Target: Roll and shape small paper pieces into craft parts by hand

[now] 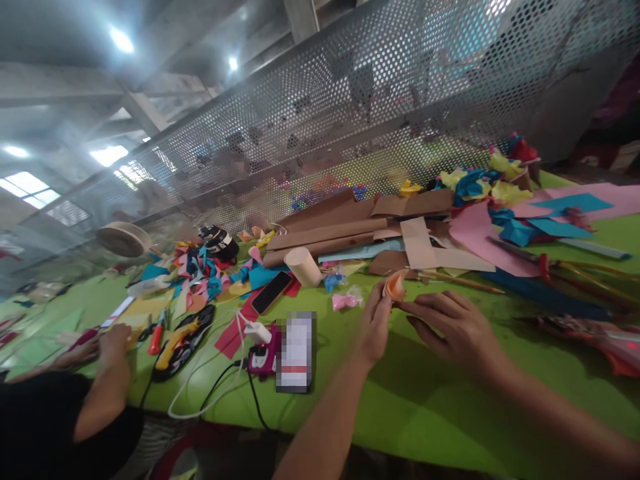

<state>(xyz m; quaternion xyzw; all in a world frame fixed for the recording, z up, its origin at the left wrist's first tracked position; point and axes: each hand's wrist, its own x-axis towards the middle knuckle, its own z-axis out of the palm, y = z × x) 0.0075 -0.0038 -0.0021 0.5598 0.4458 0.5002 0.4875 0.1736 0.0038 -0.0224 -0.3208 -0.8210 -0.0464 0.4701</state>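
In my left hand (375, 327) is an orange rolled paper flower (395, 287), pinched between thumb and fingers and held upright above the green table. My right hand (453, 327) is just to its right. Its forefinger stretches to the flower's lower edge and seems to touch it, while the thumb stays apart below. Behind the flower lie a wooden pencil (465, 281) and strips of brown and beige paper (419, 243). Left of my left hand is a pink item in clear plastic (347, 300).
A phone with a blurred screen (296, 350), a purple power strip (264, 357) with cables and a dark phone (271, 293) lie left. Pliers (545, 267) and crumpled paper flowers (475, 183) are right. A co-worker's hands (113, 340) work at far left. Perforated metal screen (350, 100) behind.
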